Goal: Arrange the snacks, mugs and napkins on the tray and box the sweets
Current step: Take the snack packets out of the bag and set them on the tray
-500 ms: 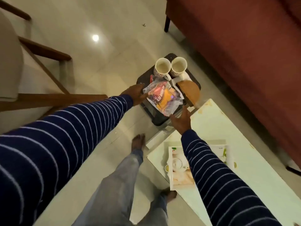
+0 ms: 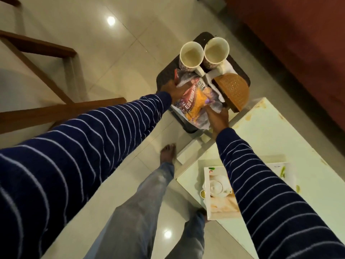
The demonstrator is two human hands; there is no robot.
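A clear snack packet [image 2: 196, 98] with orange contents lies on a dark stool [image 2: 164, 77]. My left hand [image 2: 173, 89] grips its far left end. My right hand [image 2: 217, 118] grips its near right end. Behind it two empty white mugs [image 2: 191, 55] [image 2: 216, 50] stand side by side. White napkins [image 2: 210, 79] lie under a brown half-round woven box [image 2: 233, 91] at the stool's right. A printed tray [image 2: 220, 200] lies on the white table [image 2: 270, 139], partly hidden by my right sleeve.
A red sofa [image 2: 298, 43] runs along the right. A wooden chair frame [image 2: 56, 113] stands at the left. My legs and bare feet [image 2: 168, 152] are on the tiled floor between the chair and the table.
Both hands have moved inward from the stool's sides onto the snack packet and closed on its ends. The view has come closer to the stool.
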